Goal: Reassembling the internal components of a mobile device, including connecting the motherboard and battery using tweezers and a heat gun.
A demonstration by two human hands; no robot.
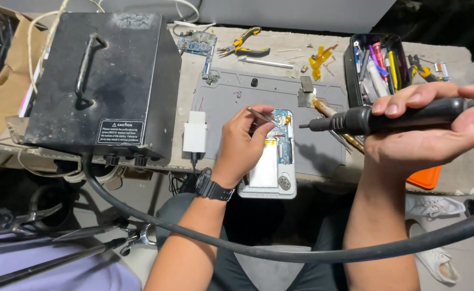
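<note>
1. Left hand (242, 141) pinched around thin metal tweezers (263, 116), tips aimed at the exposed board of an opened phone (272, 161); black wristwatch (211, 186) strapped on that wrist.
2. Opened phone lying back-off at the near edge of the grey work mat (323, 145), partly overhanging the bench edge, with a silvery battery and a blue circuit strip showing.
3. Right hand (425, 132) clenched around a black hot-air handpiece (388, 117), held level above the right side of the mat, nozzle pointing left toward the phone but well apart from it.
4. Thick black hose (237, 245) sweeping from under the black station box (102, 81) on the left, across the lap, up to the right.
5. White charger block (195, 132) just left of the left hand, on the mat's left edge.
6. Far side of the bench: yellow-handled pliers (245, 46), a small bare circuit board (196, 43), scattered yellow bits.
7. Black tray of tools (377, 67) at the far right, packed with pens and drivers.
8. Orange object (425, 178) at the bench's near right edge, partly hidden beneath the right hand.
9. White shoes (436, 207) on the floor at lower right.
</note>
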